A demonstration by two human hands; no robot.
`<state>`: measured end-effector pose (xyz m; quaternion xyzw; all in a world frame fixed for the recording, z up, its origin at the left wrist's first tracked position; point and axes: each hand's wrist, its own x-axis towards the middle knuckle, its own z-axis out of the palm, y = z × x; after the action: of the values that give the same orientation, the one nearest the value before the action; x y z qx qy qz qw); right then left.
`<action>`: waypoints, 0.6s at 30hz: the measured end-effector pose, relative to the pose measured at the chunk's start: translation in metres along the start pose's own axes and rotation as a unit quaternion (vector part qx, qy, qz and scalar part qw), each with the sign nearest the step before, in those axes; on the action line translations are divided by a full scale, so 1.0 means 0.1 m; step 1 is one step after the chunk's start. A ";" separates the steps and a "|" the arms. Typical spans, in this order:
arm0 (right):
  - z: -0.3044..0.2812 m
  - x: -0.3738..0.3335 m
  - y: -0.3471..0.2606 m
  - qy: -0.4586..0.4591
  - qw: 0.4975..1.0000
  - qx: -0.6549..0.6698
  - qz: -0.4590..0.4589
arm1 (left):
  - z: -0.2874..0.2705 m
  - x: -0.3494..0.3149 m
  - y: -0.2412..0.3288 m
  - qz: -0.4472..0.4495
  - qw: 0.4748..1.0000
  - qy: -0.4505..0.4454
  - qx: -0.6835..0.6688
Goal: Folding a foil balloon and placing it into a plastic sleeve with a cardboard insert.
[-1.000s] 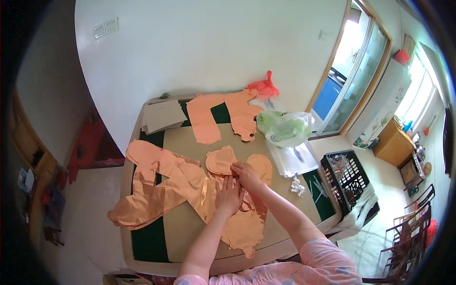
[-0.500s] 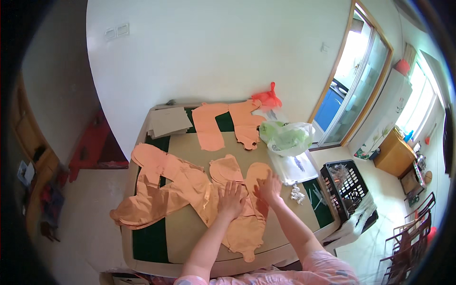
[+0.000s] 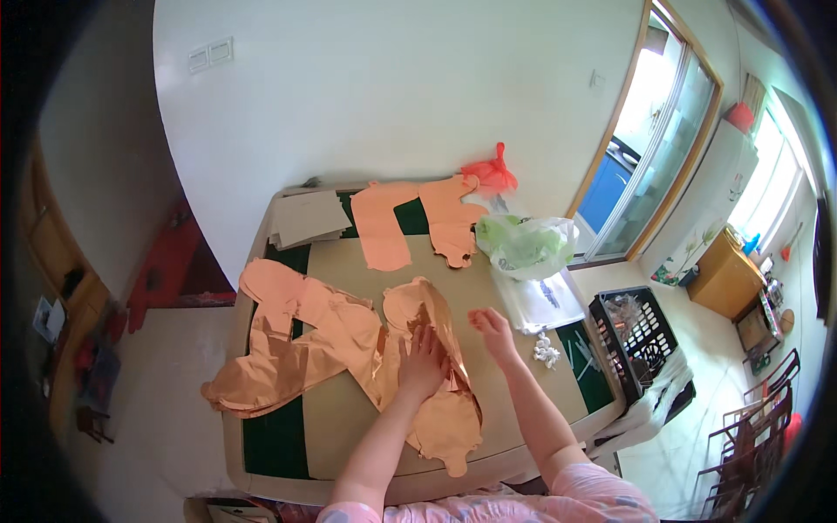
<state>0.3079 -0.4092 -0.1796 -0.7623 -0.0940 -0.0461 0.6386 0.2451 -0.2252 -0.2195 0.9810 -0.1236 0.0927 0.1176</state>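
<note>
Flat rose-gold foil balloons lie spread over the table. My left hand point(image 3: 424, 366) rests palm down, fingers spread, on the nearest balloon point(image 3: 445, 429), in the middle. The right part of that balloon is folded up and over toward my left hand, its shiny edge standing up beside the fingers. My right hand point(image 3: 494, 336) hovers just right of the fold, fingers curled in, apart from the foil; nothing shows in it. A crumpled, joined foil balloon point(image 3: 288, 349) stretches to the left. Another flat foil balloon point(image 3: 381, 231) lies at the far side.
Grey-brown sheets point(image 3: 307, 220) are stacked at the far left corner. A clear-and-green plastic bag point(image 3: 527, 247), a red bag point(image 3: 493, 171) and a small white bundle point(image 3: 546, 350) lie at the right. A black crate point(image 3: 641, 336) stands beyond the table's right edge.
The balloon's right lobe, flat under my right hand before, is now folded up toward the left. My right hand has come off it, its fingers curled. My left hand stays pressed on the foil.
</note>
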 end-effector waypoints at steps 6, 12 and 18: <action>0.22 -0.28 0.22 -0.103 0.881 -0.444 -0.130 | -0.22 -0.01 0.05 -0.057 0.972 0.054 -0.223; 0.25 -0.33 0.06 -0.170 0.870 -0.431 -0.167 | 0.10 0.09 -0.08 -0.002 0.988 0.072 -0.134; 0.20 -0.36 0.11 -0.188 0.857 -0.436 -0.199 | -0.01 0.03 -0.04 -0.012 0.995 0.073 -0.065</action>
<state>0.2743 -0.3943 -0.2004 -0.9219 -0.3324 -0.0638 0.1885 0.2491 -0.2220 -0.2190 0.9633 -0.1086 0.1548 0.1906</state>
